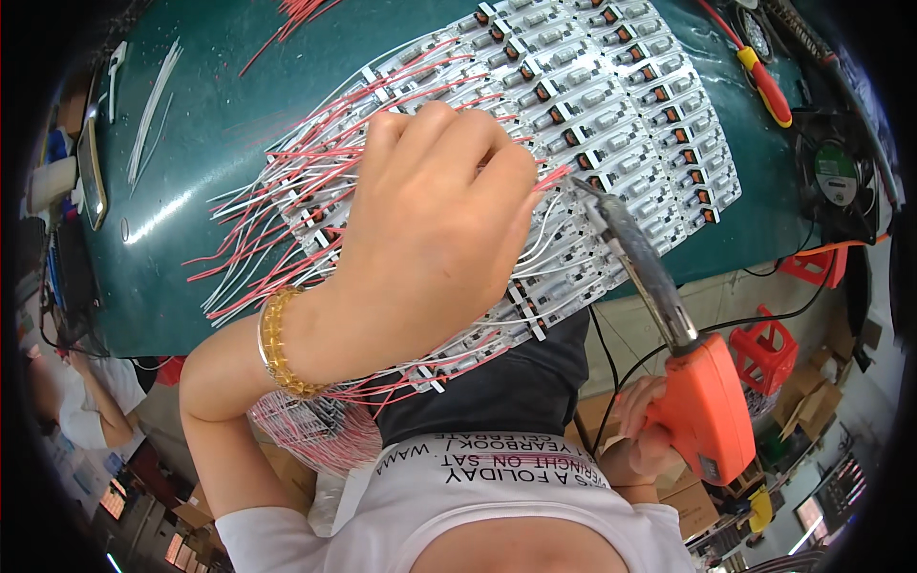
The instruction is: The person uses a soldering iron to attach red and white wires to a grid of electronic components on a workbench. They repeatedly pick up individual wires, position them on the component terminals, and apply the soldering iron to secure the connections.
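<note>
Head view: left hand (435,215) pinched closed on red wires (554,178); right hand (642,428) wrapped soldering gun (709,411), tip (585,187) seemingly best kept steady.

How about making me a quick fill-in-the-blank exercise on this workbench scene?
Under the left hand, the circuit boards carry red and ____ wires.
The soldering iron in the right hand has a handle coloured ____.
A yellow beaded bracelet circles the ____ wrist.
The screwdriver has a handle of red and ____.
Missing words: white; orange; left; yellow.
</note>
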`<state>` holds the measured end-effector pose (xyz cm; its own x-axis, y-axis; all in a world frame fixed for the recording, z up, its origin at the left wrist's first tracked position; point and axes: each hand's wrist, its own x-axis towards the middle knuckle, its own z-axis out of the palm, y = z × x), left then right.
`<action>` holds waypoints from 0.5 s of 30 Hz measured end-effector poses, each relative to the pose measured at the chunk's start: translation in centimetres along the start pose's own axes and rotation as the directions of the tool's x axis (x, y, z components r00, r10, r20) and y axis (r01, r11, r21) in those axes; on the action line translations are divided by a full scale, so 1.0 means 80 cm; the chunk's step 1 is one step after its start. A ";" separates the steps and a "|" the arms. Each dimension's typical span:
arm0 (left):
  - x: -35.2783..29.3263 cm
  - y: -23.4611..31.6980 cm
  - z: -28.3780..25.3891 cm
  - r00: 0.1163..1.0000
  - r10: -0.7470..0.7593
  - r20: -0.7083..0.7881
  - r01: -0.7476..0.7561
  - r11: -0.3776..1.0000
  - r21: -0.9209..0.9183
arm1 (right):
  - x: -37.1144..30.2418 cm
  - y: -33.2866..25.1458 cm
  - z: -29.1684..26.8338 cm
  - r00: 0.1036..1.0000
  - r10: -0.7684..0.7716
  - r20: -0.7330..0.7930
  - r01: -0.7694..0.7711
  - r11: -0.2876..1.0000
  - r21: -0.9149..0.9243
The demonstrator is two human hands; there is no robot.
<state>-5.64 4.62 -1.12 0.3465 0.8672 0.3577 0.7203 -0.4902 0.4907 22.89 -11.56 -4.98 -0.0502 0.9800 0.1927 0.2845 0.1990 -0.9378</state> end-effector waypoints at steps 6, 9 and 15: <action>0.003 0.001 -0.001 0.999 0.027 0.021 -0.028 1.000 0.015 | 0.026 -0.022 0.005 0.989 0.062 0.133 -0.075 0.993 0.096; 0.002 0.000 0.000 1.000 0.030 0.008 -0.030 0.999 0.012 | 0.016 -0.008 -0.001 0.980 0.107 0.168 -0.146 0.960 0.241; 0.005 0.002 -0.002 0.999 0.038 0.014 -0.039 0.999 0.021 | 0.005 -0.029 0.014 0.969 0.240 -0.066 -0.246 0.964 -0.103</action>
<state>-5.48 4.85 -0.77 0.3822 0.8489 0.3652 0.7189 -0.5214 0.4597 21.16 -11.60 -3.07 0.0829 0.9964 -0.0195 0.3847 -0.0500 -0.9217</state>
